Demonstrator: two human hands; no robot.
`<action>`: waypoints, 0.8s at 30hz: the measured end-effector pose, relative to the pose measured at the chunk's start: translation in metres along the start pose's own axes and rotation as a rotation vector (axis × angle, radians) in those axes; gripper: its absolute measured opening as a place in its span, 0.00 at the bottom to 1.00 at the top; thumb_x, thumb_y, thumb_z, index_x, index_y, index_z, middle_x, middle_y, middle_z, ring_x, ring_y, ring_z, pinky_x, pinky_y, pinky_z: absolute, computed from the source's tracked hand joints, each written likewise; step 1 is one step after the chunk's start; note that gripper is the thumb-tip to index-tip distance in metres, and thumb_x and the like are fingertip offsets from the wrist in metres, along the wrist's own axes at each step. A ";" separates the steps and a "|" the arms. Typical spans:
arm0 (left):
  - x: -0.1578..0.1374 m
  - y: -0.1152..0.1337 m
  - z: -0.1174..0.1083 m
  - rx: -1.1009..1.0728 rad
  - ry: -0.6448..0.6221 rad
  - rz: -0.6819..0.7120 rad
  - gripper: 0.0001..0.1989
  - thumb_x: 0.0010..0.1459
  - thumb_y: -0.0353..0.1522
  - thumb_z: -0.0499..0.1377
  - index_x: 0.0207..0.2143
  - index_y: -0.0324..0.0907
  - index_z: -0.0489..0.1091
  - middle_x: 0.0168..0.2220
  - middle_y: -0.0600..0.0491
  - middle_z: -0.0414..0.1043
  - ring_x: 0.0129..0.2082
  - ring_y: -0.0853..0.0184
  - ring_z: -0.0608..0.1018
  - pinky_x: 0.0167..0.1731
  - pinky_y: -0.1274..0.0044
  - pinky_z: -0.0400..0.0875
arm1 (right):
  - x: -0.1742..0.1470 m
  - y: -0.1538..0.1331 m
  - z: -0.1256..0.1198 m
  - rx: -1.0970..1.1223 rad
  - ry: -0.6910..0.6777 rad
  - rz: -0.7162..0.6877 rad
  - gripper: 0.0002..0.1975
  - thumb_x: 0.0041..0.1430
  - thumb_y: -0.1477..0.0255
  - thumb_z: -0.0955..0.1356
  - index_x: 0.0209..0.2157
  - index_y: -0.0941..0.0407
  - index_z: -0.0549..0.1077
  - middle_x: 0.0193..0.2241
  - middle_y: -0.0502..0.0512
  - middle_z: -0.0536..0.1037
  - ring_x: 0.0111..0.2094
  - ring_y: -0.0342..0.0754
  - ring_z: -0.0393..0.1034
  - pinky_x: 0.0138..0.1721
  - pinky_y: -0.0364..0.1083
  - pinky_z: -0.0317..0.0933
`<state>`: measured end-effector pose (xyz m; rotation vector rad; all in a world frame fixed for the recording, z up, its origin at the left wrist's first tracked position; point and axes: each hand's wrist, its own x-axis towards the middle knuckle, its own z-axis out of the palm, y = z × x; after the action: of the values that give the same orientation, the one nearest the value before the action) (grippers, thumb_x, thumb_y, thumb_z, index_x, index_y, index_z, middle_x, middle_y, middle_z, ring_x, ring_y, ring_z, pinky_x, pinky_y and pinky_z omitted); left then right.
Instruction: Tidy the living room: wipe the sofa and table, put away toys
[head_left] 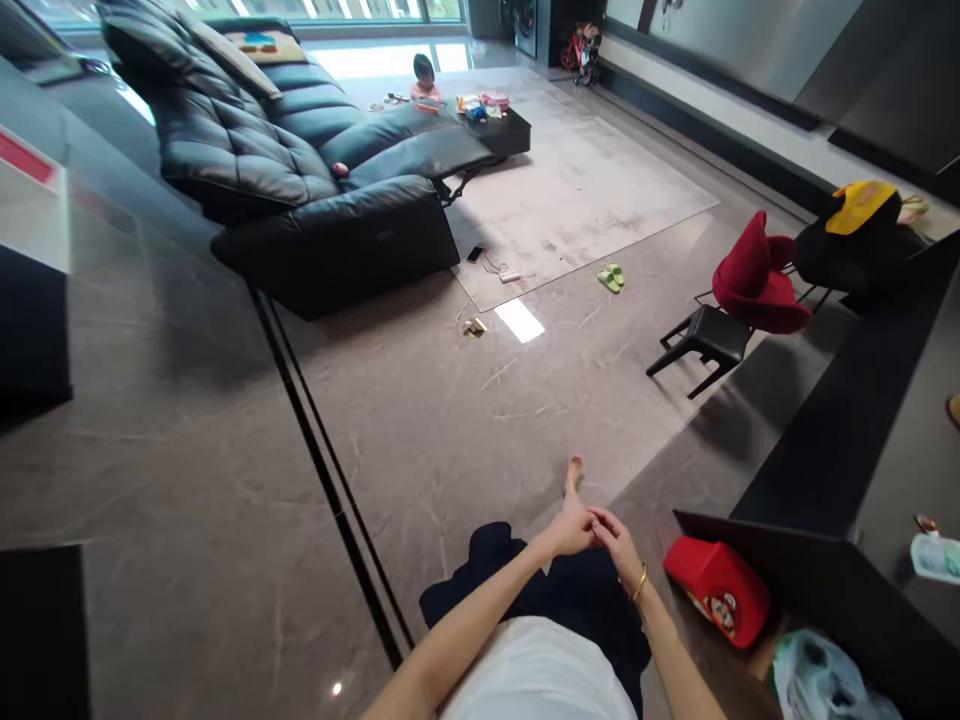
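Note:
My left hand [574, 527] and my right hand [617, 545] meet in front of my dark shorts [480, 575]. The fingers of the right hand are closed over the fingertips of the left, whose fingers are bent and pressed together. No object shows between them. A gold bracelet [640, 582] circles my right wrist. Just beyond the hands, one bare foot [575, 472] rests on the tiled floor [450, 430]. The hands stand nearest to my own clothes, with a white shirt [536, 675] below them.
A red cap [720, 590] and a plastic bag [825, 680] lie at lower right. Beyond are a black stool [716, 335], a red chair [761, 280] and green slippers [611, 278]. A black sofa [345, 240] stands left. A child [424, 78] is by a low table [517, 135].

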<state>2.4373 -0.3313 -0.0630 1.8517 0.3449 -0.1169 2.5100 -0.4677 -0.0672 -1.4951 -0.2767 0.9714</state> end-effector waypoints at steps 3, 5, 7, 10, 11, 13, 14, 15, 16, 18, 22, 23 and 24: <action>0.091 0.024 -0.082 -0.048 0.204 -0.062 0.11 0.55 0.36 0.59 0.25 0.41 0.76 0.25 0.50 0.77 0.33 0.61 0.80 0.40 0.72 0.73 | 0.100 -0.072 -0.018 0.022 -0.002 0.059 0.30 0.36 0.47 0.78 0.39 0.52 0.82 0.42 0.59 0.83 0.44 0.58 0.77 0.48 0.55 0.70; 0.146 0.043 -0.141 -0.080 0.328 -0.082 0.13 0.59 0.37 0.56 0.31 0.40 0.77 0.30 0.49 0.79 0.34 0.62 0.79 0.40 0.72 0.73 | 0.170 -0.133 -0.024 0.007 -0.048 0.065 0.30 0.35 0.47 0.79 0.37 0.54 0.82 0.41 0.60 0.83 0.45 0.58 0.78 0.50 0.56 0.69; 0.195 0.057 -0.198 -0.116 0.443 -0.091 0.15 0.61 0.37 0.53 0.38 0.39 0.77 0.37 0.47 0.80 0.37 0.63 0.80 0.42 0.72 0.73 | 0.246 -0.195 -0.025 -0.025 -0.104 0.041 0.29 0.35 0.48 0.79 0.36 0.54 0.82 0.39 0.60 0.84 0.43 0.56 0.78 0.50 0.56 0.69; 0.255 0.059 -0.278 -0.216 0.620 -0.081 0.15 0.61 0.37 0.54 0.41 0.39 0.76 0.42 0.46 0.80 0.42 0.63 0.80 0.46 0.71 0.74 | 0.367 -0.272 -0.013 -0.097 -0.138 -0.019 0.28 0.34 0.49 0.79 0.33 0.55 0.81 0.33 0.59 0.83 0.38 0.54 0.78 0.46 0.54 0.70; 0.273 0.054 -0.302 -0.260 0.690 -0.082 0.14 0.60 0.37 0.55 0.40 0.40 0.76 0.41 0.46 0.81 0.42 0.63 0.81 0.47 0.71 0.74 | 0.408 -0.292 -0.007 -0.116 -0.139 -0.041 0.28 0.34 0.50 0.79 0.33 0.56 0.80 0.32 0.58 0.83 0.36 0.53 0.78 0.44 0.53 0.70; 0.307 0.041 -0.350 -0.331 0.830 -0.109 0.12 0.58 0.36 0.56 0.38 0.40 0.76 0.39 0.46 0.81 0.41 0.62 0.82 0.46 0.70 0.76 | 0.485 -0.325 0.005 -0.136 -0.138 -0.078 0.26 0.36 0.51 0.78 0.33 0.56 0.80 0.31 0.57 0.83 0.35 0.52 0.78 0.43 0.52 0.70; 0.325 0.034 -0.374 -0.345 0.881 -0.132 0.11 0.57 0.35 0.57 0.37 0.40 0.76 0.38 0.46 0.81 0.41 0.62 0.82 0.46 0.70 0.76 | 0.521 -0.339 0.010 -0.142 -0.137 -0.090 0.26 0.37 0.51 0.78 0.33 0.56 0.80 0.31 0.57 0.82 0.35 0.51 0.78 0.42 0.52 0.71; 0.344 0.028 -0.398 -0.341 0.913 -0.158 0.11 0.56 0.34 0.56 0.36 0.40 0.76 0.37 0.47 0.81 0.40 0.63 0.82 0.45 0.69 0.76 | 0.555 -0.351 0.012 -0.148 -0.129 -0.098 0.26 0.38 0.51 0.77 0.34 0.56 0.80 0.31 0.57 0.82 0.35 0.51 0.78 0.42 0.52 0.71; 0.366 0.024 -0.424 -0.329 0.929 -0.180 0.10 0.54 0.32 0.55 0.34 0.40 0.75 0.36 0.47 0.81 0.38 0.63 0.82 0.45 0.69 0.77 | 0.587 -0.362 0.012 -0.155 -0.112 -0.097 0.26 0.38 0.51 0.77 0.34 0.56 0.80 0.32 0.58 0.82 0.36 0.52 0.78 0.42 0.52 0.71; 0.416 0.025 -0.478 -0.298 0.922 -0.209 0.09 0.51 0.28 0.54 0.31 0.40 0.75 0.33 0.49 0.80 0.35 0.64 0.81 0.44 0.68 0.77 | 0.644 -0.383 0.001 -0.162 -0.037 -0.069 0.28 0.36 0.49 0.77 0.34 0.56 0.79 0.32 0.58 0.82 0.36 0.52 0.78 0.41 0.52 0.72; 0.548 0.054 -0.591 -0.226 0.832 -0.213 0.10 0.49 0.25 0.54 0.27 0.42 0.75 0.31 0.50 0.79 0.35 0.62 0.80 0.46 0.66 0.75 | 0.732 -0.417 -0.064 -0.154 0.269 0.057 0.30 0.28 0.49 0.77 0.31 0.57 0.78 0.29 0.59 0.82 0.32 0.53 0.78 0.36 0.52 0.73; 0.587 0.062 -0.618 -0.212 0.800 -0.203 0.10 0.49 0.25 0.55 0.28 0.42 0.76 0.33 0.50 0.80 0.37 0.62 0.80 0.47 0.67 0.74 | 0.749 -0.423 -0.086 -0.161 0.358 0.084 0.29 0.27 0.50 0.77 0.29 0.56 0.78 0.28 0.58 0.81 0.31 0.53 0.78 0.35 0.52 0.74; 0.627 0.070 -0.644 -0.201 0.768 -0.189 0.10 0.50 0.25 0.55 0.29 0.42 0.76 0.34 0.49 0.80 0.38 0.62 0.80 0.48 0.68 0.73 | 0.765 -0.428 -0.109 -0.172 0.441 0.109 0.27 0.26 0.52 0.76 0.28 0.56 0.78 0.27 0.58 0.81 0.30 0.54 0.78 0.33 0.51 0.74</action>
<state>2.9935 0.3705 0.0397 1.5982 1.0220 0.4984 3.2131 0.0627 0.0015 -1.8528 0.0414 0.6891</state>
